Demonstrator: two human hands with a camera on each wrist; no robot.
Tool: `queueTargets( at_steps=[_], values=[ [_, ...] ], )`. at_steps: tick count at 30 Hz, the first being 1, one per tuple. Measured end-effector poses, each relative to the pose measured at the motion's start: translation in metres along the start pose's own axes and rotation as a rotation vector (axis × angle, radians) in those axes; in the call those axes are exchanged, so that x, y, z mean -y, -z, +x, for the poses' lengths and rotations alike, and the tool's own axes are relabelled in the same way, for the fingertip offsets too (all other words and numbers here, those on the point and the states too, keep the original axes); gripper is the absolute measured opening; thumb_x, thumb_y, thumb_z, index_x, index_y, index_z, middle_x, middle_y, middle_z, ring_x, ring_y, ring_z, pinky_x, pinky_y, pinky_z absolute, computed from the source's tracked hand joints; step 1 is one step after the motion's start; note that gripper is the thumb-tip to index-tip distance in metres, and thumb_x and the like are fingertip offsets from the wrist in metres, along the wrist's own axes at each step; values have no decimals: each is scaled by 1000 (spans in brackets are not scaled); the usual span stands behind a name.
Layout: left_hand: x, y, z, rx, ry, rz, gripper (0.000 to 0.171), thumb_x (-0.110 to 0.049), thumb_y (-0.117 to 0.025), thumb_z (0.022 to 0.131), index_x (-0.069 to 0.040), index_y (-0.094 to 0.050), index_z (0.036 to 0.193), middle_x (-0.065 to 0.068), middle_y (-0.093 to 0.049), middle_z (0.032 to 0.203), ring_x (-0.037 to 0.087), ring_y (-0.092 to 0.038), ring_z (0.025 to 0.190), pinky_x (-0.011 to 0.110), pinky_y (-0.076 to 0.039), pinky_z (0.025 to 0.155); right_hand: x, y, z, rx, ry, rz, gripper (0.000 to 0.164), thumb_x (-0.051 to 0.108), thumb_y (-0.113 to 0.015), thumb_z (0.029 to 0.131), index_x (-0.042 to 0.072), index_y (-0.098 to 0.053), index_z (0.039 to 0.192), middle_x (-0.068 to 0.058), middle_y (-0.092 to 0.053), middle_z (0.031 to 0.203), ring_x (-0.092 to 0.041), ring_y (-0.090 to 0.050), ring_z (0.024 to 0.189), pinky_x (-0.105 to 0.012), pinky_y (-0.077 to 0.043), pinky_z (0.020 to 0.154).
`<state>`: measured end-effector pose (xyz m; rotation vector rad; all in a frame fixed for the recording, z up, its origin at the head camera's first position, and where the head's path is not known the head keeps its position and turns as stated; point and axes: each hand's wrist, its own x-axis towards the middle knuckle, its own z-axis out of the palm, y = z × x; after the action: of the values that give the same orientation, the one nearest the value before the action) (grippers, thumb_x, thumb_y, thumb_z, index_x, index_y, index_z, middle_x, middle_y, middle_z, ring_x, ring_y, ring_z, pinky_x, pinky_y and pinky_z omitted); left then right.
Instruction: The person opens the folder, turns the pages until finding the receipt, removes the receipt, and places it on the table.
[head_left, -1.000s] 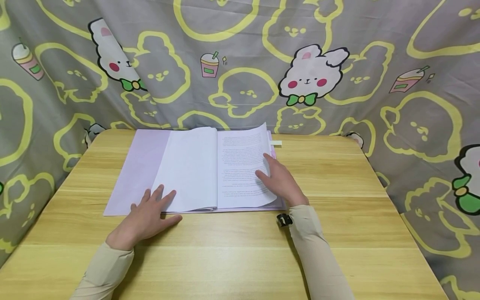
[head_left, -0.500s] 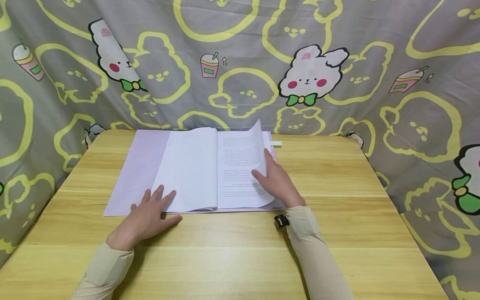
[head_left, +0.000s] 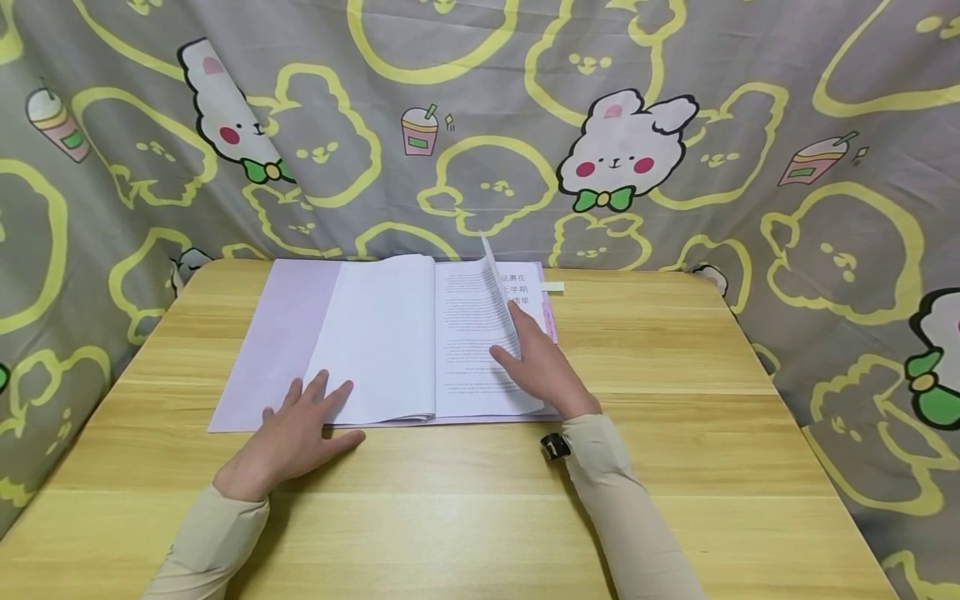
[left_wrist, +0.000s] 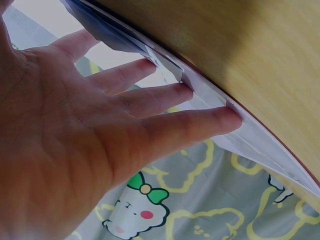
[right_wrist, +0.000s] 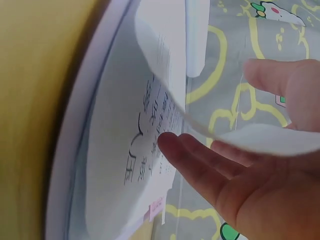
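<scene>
An open book or folder with a lilac cover (head_left: 279, 333) lies on the table. Its left side shows a blank white page (head_left: 378, 342); a printed page (head_left: 472, 333) on the right is lifted and curls leftward at its outer edge. Behind that edge of the page are the nearly straight fingers of my right hand (head_left: 546, 367), while the thumb stands over the printed face. In the right wrist view, the curved sheet (right_wrist: 280, 140) passes between thumb and fingers, the thumb apart from it. With fingers spread, my left hand (head_left: 288, 433) rests at the lower left of the book.
Large printed characters (head_left: 516, 289) show on the sheet beneath the lifted page. A pale tab (head_left: 552, 287) and a pink tab (head_left: 550, 321) stick out at the right edge. A patterned curtain (head_left: 480, 108) hangs behind the wooden table (head_left: 450, 525).
My right hand has moved left, carrying the page's outer edge up and leftward and uncovering large characters on the sheet beneath. The left hand has stayed in place.
</scene>
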<state>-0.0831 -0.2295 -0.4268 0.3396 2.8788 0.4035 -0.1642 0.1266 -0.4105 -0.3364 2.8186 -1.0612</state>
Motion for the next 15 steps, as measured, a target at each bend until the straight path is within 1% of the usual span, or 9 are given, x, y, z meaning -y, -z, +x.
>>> queueTargets(
  at_steps=[3,8,12,15],
  values=[
    [0,0,0,-2,-2,-1,87,-64,-66,90,-11,-44,155,35,-28,160,69,-21,141,90,-27,90,1,-3,0,8,20,-2,79,38,-59,103,12,-16,165,-11,-22,170,-28,-25,156,-48,-25,124],
    [-1,0,0,-3,-2,0,86,-63,-66,90,-11,-44,155,34,-28,160,68,-21,141,90,-26,91,3,-7,-1,20,25,-3,77,44,-55,104,17,-16,165,-11,-18,171,-29,-23,156,-52,-27,122],
    [-1,-1,0,-6,-2,4,85,-62,-67,91,-11,-44,155,34,-29,160,68,-22,141,90,-27,91,6,-11,-1,23,34,-4,75,46,-53,105,18,-18,165,-11,-16,171,-29,-20,157,-54,-27,122],
    [-1,-1,0,-7,-2,5,84,-61,-67,91,-11,-45,155,34,-29,160,68,-22,141,90,-27,91,7,-13,0,29,43,-15,73,47,-51,105,17,-21,165,-12,-16,171,-31,-21,157,-54,-27,122]
  ],
)
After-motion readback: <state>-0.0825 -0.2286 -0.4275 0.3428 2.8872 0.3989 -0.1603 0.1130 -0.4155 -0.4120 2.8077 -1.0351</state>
